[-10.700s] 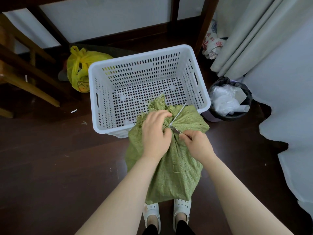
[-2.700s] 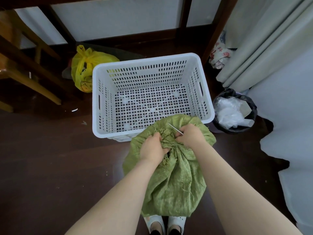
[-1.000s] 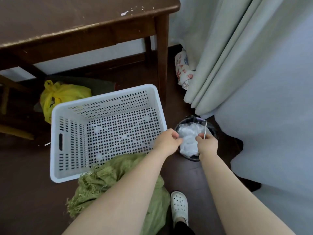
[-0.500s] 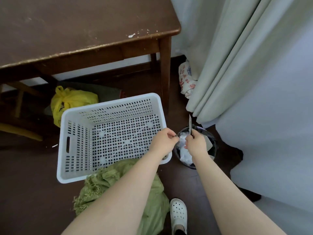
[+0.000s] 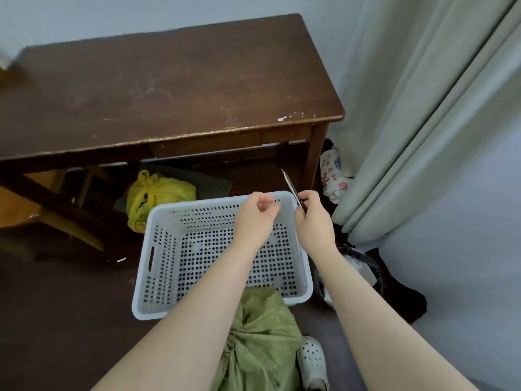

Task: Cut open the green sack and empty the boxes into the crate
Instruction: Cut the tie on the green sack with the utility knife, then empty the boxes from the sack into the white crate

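Note:
The white perforated crate (image 5: 158, 221) stands empty on the dark floor. The green woven sack (image 5: 262, 337) lies bunched against the crate's near wall, between my arms, and no boxes show. My right hand (image 5: 314, 224) is raised over the crate's far right corner. It grips a thin pointed metal blade (image 5: 290, 184) whose tip points up and away. My left hand (image 5: 256, 218) hovers over the crate's far rim just left of it, fingers curled in, nothing visible in it.
A dark wooden table (image 5: 169, 80) stands right behind the crate, with a yellow plastic bag (image 5: 159, 193) under it. A black-lined trash bin (image 5: 366, 266) sits right of the crate below pale curtains (image 5: 408, 108). My white shoe (image 5: 313, 359) is beside the sack.
Both hands left the sack's neck, went to the trash bin on the right, then rose over the crate's far rim. The view has tilted up onto the table.

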